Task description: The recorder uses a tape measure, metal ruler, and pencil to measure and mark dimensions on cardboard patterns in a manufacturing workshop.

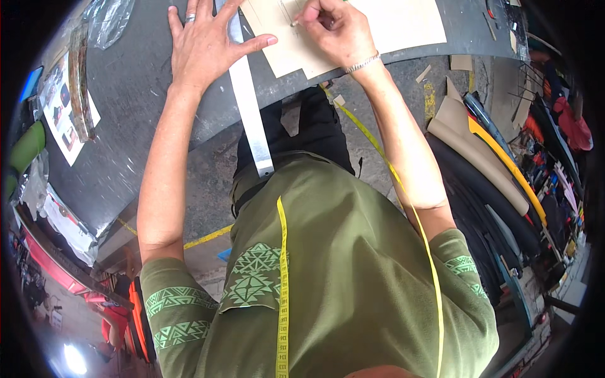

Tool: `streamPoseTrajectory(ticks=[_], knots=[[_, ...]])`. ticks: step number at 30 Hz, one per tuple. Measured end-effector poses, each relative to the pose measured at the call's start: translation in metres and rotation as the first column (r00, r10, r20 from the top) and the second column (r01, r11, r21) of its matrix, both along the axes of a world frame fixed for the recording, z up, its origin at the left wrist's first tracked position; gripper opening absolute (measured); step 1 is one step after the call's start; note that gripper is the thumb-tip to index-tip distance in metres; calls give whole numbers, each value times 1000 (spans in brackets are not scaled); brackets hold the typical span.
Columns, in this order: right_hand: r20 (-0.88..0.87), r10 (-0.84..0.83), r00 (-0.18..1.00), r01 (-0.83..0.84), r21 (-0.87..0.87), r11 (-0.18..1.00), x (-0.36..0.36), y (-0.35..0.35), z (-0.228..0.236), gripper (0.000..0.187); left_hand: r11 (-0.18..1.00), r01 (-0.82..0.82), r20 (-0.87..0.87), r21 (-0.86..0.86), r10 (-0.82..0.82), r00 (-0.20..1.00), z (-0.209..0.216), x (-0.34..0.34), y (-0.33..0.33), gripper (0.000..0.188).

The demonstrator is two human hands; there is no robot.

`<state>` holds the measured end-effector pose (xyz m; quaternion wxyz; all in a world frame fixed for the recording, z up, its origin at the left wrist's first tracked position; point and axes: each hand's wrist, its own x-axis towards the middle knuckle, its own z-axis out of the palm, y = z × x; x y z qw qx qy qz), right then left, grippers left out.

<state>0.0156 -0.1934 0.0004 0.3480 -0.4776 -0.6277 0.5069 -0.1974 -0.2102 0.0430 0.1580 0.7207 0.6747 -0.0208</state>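
Observation:
My left hand (203, 47) lies with fingers spread at the table's far side, a ring on one finger. Its thumb reaches across a long metal ruler (252, 120) toward the tan card sheets (403, 25). The ruler sticks out over the near table edge, its holed end by my waist. My right hand (343, 34), with a bracelet at the wrist, is closed in a pinch over the card. A thin pencil (295, 24) shows only its tip below the fingers, close to faint drawn lines. The upper edge of the picture cuts off the far part of the sheets.
The dark table (126, 126) curves along my front. A yellow measuring tape (283, 283) hangs down from my neck. Printed paper (69, 113) and clear plastic (108, 22) lie at left. Rolls of material (479, 157) stand on the right, with scraps on the floor.

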Motion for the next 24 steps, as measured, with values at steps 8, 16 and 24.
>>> streamPoseTrajectory(ticks=[8,16,24], knots=[[6,38,999,-38,318,947,1,-6,11,15,1000,-5,-5,-13,5,1000,0,-3,-1,106],[28,-3,1000,-4,246,969,-10,18,2,14,1000,2,33,14,-3,999,-2,-4,1,105],[43,-4,999,1,69,998,-15,24,7,13,1000,6,15,2,-6,1000,-1,-3,1,106]])
